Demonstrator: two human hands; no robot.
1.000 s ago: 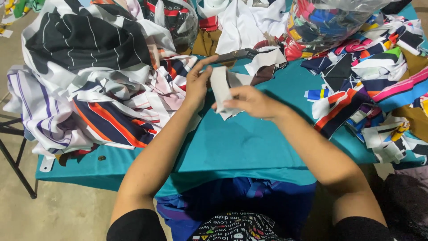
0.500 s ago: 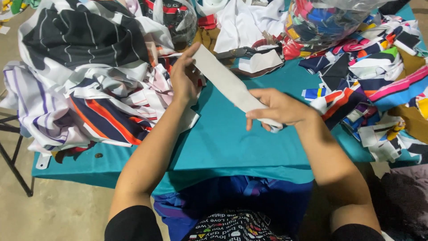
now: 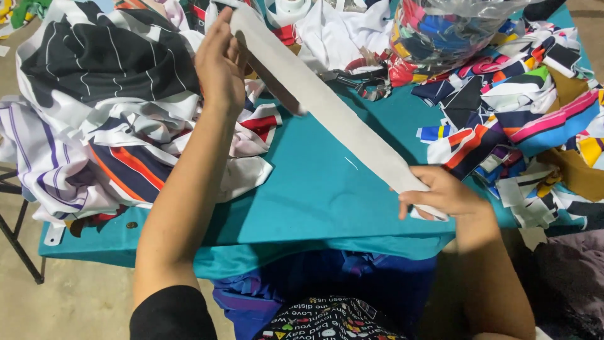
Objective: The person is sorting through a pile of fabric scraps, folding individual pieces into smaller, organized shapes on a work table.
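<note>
White fabric strip [image 3: 333, 110] held taut, slanting above the teal desk [image 3: 302, 208]. Left hand [image 3: 220, 60] has its grip closed on the far upper end, fingers wrapped over the edge. Right hand [image 3: 440, 195] pinches the near lower end at the desk's front edge. Striped fabric pile [image 3: 94, 113] lies left; coloured offcuts [image 3: 522, 119] and a clear bag of scraps [image 3: 453, 28] right. Judgement: even tension and both ends level would keep the strip flat, free of twist.
</note>
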